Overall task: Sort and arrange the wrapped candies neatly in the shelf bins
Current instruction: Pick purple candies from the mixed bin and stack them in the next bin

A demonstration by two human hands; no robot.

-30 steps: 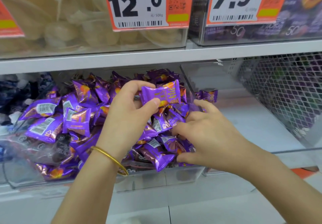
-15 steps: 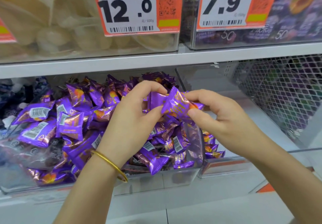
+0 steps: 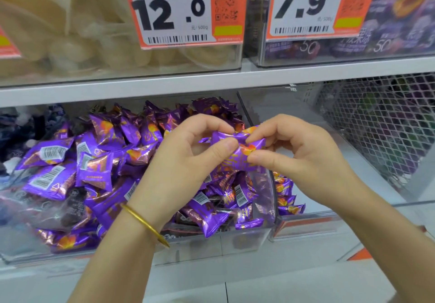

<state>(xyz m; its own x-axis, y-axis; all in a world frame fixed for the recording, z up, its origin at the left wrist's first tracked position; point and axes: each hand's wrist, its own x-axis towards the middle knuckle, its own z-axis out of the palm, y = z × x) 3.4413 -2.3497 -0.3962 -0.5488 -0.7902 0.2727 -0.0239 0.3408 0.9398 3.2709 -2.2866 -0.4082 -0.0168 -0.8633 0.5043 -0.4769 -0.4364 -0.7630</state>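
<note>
Being pinched at both ends, one purple wrapped candy [image 3: 237,152] is being held up between two bare hands in front of a shop shelf [image 3: 211,83]. The wrapper's left end is being gripped by the left hand [image 3: 186,161] between thumb and forefinger. The right end is being gripped the same way by the right hand [image 3: 308,161]. The remaining fingers of both hands are being kept loosely curled. A gold bangle [image 3: 146,225] is being worn on the left wrist.

Below and to the left of the hands, a clear bin [image 3: 211,244] is being crowded by a jumbled pile of matching candies [image 3: 98,166], some face up, some showing barcodes. Just below the right hand, a neighbouring bin [image 3: 317,215] is being occupied only by a small stack of candies [image 3: 288,199], pressed against the side nearest the heap. Above the hands, price tags [image 3: 183,10] are being displayed.

The piece is probably being straightened and turned before being set down. For this step to be done well, the pinch is best kept on the crimped ends, so that the filling is not being squashed. The printed face is best turned forward, with the barcode side hidden. The candy is then best laid flat and square beside its neighbours, not dropped onto the heap. Which bin it is being aimed at cannot be told.
</note>
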